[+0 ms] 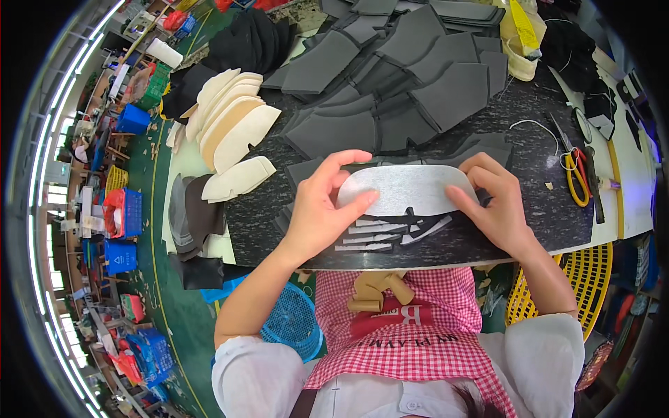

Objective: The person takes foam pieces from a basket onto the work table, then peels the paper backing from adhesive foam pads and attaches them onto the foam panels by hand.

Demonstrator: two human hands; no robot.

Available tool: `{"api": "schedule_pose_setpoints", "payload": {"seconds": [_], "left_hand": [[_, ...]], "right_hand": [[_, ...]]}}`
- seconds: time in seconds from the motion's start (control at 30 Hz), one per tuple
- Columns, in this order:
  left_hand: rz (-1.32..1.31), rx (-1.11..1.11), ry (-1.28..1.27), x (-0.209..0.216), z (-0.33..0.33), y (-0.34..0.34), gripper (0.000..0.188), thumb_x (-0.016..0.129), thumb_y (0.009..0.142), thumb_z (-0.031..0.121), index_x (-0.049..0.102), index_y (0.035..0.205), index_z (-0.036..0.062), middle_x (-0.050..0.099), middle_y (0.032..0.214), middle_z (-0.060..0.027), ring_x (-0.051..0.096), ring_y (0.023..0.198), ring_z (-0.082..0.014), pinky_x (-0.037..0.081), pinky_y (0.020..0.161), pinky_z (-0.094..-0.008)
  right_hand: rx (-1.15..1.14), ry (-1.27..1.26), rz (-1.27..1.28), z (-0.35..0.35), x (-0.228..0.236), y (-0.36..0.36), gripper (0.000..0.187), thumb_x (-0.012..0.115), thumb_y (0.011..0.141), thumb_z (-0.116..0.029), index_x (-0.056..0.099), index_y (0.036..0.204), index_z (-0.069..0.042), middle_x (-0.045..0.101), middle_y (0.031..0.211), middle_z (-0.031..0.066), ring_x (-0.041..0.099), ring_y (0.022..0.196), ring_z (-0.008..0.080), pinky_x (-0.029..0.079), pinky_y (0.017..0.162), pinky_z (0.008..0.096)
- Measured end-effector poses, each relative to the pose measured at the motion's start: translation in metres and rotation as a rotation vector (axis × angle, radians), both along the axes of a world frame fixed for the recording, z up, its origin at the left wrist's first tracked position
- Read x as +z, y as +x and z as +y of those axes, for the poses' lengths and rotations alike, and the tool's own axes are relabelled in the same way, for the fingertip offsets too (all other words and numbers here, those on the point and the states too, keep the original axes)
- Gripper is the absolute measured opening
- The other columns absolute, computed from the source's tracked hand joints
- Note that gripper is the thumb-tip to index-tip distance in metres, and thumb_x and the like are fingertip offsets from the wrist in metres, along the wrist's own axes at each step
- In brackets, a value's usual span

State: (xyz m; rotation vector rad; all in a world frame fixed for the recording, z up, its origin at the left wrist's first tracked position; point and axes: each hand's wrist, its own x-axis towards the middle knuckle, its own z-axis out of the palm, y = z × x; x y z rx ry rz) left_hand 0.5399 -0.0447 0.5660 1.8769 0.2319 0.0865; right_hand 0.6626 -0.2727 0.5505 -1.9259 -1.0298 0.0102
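Observation:
A pale silver-grey cut piece (pixel 408 187), rounded at its ends with a small notch in its lower edge, is held up between both hands above the dark speckled table. My left hand (pixel 326 198) pinches its left end, thumb on the near face. On its right end, my right hand (pixel 496 198) grips with the thumb in front and fingers behind. Just below the piece lie several narrow white-and-black strips (pixel 369 237). Behind my hands, dark grey foam-like panels (pixel 446 97) are heaped in overlapping layers.
Cream cut pieces (pixel 240 132) fan out at the left, near black pieces (pixel 251 42). Orange-handled scissors (pixel 575 174) lie at the right. A yellow basket (pixel 592 279) stands below the table's right edge, a blue basket (pixel 293 320) below its left. The table's front edge (pixel 432 263) runs before my apron.

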Motion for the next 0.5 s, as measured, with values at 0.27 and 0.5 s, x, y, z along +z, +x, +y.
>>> {"api": "schedule_pose_setpoints", "payload": {"seconds": [0.27,0.5], "left_hand": [[-0.042,-0.028,0.036,-0.020,0.006,0.009,0.033,0.067,0.082,0.008,0.052,0.111,0.0067,0.065,0.079,-0.0044,0.062,0.072,-0.0086,0.047,0.064,-0.0226],[-0.131,0.339,0.976,0.015,0.115,-0.040,0.028,0.073,0.071,0.011,0.062,0.095,0.0029,0.062,0.085,-0.0121,0.061,0.075,-0.0264,0.049,0.069,-0.0358]], "right_hand": [[0.006,-0.189,-0.249,0.010,-0.003,0.008,0.027,0.073,0.073,-0.020,0.054,0.066,-0.002,0.052,0.074,0.0065,0.054,0.059,0.0223,0.044,0.054,0.0317],[0.212,-0.233,-0.499,0.042,0.035,0.056,0.021,0.071,0.070,-0.013,0.059,0.086,-0.005,0.058,0.090,0.0071,0.059,0.084,0.0247,0.048,0.071,0.0363]]}}
